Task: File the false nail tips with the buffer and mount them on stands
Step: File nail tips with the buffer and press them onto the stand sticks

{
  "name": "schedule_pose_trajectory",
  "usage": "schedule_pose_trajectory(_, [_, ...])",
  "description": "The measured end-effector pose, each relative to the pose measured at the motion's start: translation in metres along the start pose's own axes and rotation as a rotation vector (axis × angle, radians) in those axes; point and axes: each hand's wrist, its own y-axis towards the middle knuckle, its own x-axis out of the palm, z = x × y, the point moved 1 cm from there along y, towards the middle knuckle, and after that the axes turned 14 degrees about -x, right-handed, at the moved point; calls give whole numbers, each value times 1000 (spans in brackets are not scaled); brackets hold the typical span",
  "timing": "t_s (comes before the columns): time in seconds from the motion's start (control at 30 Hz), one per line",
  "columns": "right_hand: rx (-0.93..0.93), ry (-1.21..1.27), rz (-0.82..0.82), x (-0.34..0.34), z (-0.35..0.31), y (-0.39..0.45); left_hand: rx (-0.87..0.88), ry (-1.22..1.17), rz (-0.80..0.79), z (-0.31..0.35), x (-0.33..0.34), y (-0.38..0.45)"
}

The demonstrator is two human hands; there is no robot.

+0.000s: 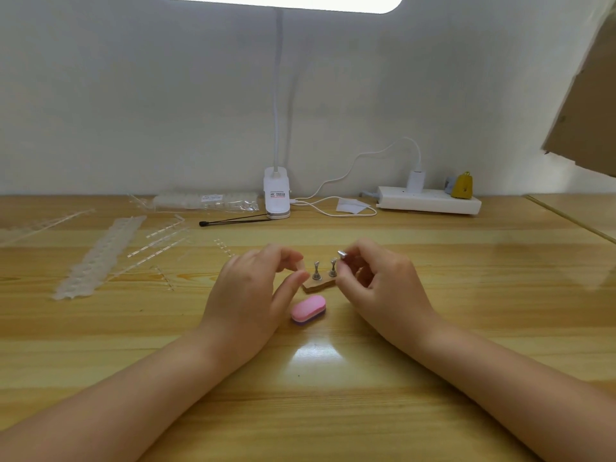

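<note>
Silvery stand [342, 254] pinched by right hand [380, 278] (fingertips).

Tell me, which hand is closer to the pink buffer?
Left. The left hand hovers just beside the pink buffer, thumb nearly reaching it; the right hand sits farther back, pinching something small.

Both bare forearms reach forward, left hand [253, 288] fingers loosely curled with thumb extended, right hand [376, 278] curled in a fingertip pinch grip
</note>
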Motion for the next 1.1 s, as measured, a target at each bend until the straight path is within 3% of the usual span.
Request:
schedule_pose_trajectory(0.47, [-197,38,29,0,-6,0,47,-210,-8,9,-3,-3])
schedule_pose_trajectory(1.1, [-233,210,-19,3,-4,-3,41,-250,-29,7,0,-1])
